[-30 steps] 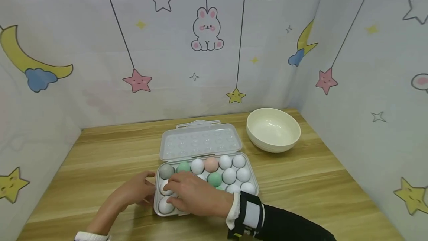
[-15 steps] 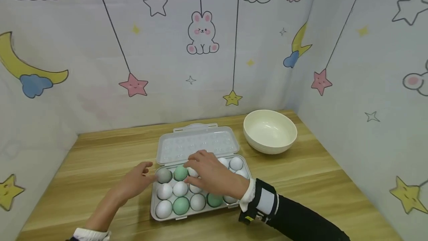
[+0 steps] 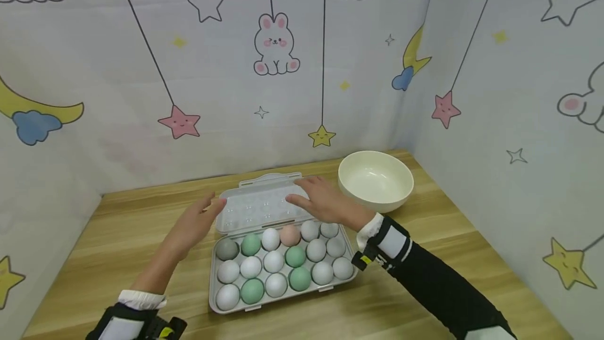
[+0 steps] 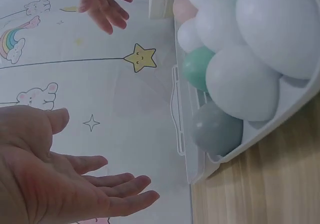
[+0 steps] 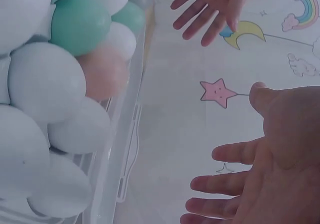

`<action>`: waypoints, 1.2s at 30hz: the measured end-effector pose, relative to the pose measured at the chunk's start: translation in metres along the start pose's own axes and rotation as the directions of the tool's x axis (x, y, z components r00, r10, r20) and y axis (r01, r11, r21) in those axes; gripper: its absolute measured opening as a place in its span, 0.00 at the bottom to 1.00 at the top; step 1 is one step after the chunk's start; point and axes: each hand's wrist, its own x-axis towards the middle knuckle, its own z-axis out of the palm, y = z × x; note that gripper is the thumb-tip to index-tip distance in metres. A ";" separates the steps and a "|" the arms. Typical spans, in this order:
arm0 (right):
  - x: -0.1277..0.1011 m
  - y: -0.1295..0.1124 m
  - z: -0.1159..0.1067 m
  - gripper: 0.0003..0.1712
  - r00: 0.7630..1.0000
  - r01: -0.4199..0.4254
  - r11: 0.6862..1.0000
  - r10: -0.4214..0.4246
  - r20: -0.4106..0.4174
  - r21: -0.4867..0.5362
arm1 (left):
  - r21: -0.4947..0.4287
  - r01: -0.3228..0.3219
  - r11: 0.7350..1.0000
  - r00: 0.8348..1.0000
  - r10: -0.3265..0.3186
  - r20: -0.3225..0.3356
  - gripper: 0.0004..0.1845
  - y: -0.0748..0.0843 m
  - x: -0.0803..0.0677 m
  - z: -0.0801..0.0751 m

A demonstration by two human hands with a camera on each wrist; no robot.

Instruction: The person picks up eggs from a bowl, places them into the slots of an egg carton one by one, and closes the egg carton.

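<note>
The left hand (image 3: 195, 223) and right hand (image 3: 325, 203) hovered with fingers straight and loosely spread, holding nothing, on either side of the clear lid (image 3: 264, 203) of the egg box (image 3: 283, 266). The lid stood open between the fingertips; the eggs (image 3: 271, 261) lay just nearer than both hands. A cream bowl (image 3: 376, 180) sat just beyond the right fingers.

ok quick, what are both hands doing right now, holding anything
Left hand: open, fingers straight, holding nothing, beside the left edge of the lid.
Right hand: open, holding nothing, over the lid.
</note>
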 end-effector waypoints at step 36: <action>0.078 0.062 0.031 0.42 0.915 -0.398 0.912 0.387 0.116 0.098 | -0.267 0.315 0.911 0.948 -0.314 0.047 0.47 -0.028 0.097 -0.003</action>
